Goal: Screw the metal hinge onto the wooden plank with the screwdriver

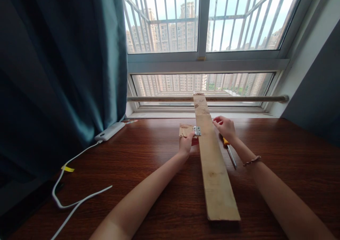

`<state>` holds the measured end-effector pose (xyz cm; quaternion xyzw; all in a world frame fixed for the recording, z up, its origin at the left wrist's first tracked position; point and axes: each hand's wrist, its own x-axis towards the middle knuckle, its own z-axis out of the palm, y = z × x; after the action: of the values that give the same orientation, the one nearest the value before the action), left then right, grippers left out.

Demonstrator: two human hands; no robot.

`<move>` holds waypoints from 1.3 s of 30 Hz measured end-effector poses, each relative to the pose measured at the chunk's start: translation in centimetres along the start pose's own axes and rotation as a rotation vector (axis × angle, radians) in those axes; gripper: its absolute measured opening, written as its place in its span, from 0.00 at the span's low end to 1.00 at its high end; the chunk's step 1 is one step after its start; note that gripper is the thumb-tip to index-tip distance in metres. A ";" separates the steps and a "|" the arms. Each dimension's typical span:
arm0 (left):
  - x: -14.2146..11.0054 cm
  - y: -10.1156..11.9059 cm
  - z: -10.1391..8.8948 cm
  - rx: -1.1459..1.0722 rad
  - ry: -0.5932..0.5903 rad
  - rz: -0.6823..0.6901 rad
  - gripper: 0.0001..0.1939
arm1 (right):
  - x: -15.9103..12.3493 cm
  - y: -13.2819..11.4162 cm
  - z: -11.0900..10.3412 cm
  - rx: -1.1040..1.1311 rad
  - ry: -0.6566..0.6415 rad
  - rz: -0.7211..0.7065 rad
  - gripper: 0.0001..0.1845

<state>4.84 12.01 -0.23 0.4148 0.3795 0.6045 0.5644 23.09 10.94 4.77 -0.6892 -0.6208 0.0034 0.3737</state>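
Observation:
A long wooden board (214, 165) runs away from me across the desk, its far end reaching the window rail. Beside its left edge, my left hand (185, 145) grips a small wooden piece (185, 129), thumb on top and the other fingers mostly underneath. A metal hinge (197, 130) spans from that piece to the board's left edge. At the board's right edge is my right hand (225, 127), its thumb and fingertips pinched together; whatever they hold is too small to make out. Below this hand lies a screwdriver (230, 153) with a yellow-orange handle, partly hidden by the hand.
The dark wooden desk (159, 183) carries a white power strip (110, 130) and white cable (71, 206) at the left, with a yellow tag (68, 169). A blue curtain (106, 55) hangs left. A horizontal rail (244, 99) crosses the window behind the desk.

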 end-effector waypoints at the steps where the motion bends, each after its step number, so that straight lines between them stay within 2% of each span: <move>1: -0.1 0.2 0.1 -0.013 -0.013 -0.028 0.15 | -0.3 -1.0 0.1 0.132 -0.042 -0.057 0.13; 3: -0.4 0.5 0.2 -0.034 -0.046 -0.084 0.14 | -1.1 -2.7 0.8 0.268 -0.133 -0.132 0.14; 4: -0.5 0.6 0.2 -0.040 -0.059 -0.099 0.14 | -1.5 -3.4 1.2 0.278 -0.138 -0.152 0.14; 10: -0.5 0.7 0.1 -0.032 -0.085 -0.093 0.14 | -3.2 -5.1 2.3 0.150 -0.028 -0.058 0.12; 15: -0.3 0.4 0.0 0.017 -0.061 -0.080 0.13 | -3.1 -5.4 2.2 0.129 -0.053 -0.083 0.08; 20: -0.1 0.2 0.0 0.029 -0.059 -0.077 0.14 | -2.7 -5.2 2.7 0.144 -0.085 -0.052 0.08; 26: 0.0 0.2 0.0 0.019 -0.104 -0.026 0.14 | -2.5 -4.9 2.7 0.184 -0.107 -0.068 0.10; 31: 0.0 0.4 -0.1 0.008 -0.137 -0.046 0.13 | -2.2 -4.5 3.1 0.230 -0.132 -0.090 0.09; 39: -0.1 0.7 0.0 -0.018 -0.110 -0.090 0.10 | -3.3 -5.2 3.2 0.139 -0.028 -0.159 0.05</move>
<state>4.55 11.86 0.36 0.4246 0.3609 0.5582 0.6147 16.35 9.55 3.66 -0.6101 -0.6769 0.0261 0.4109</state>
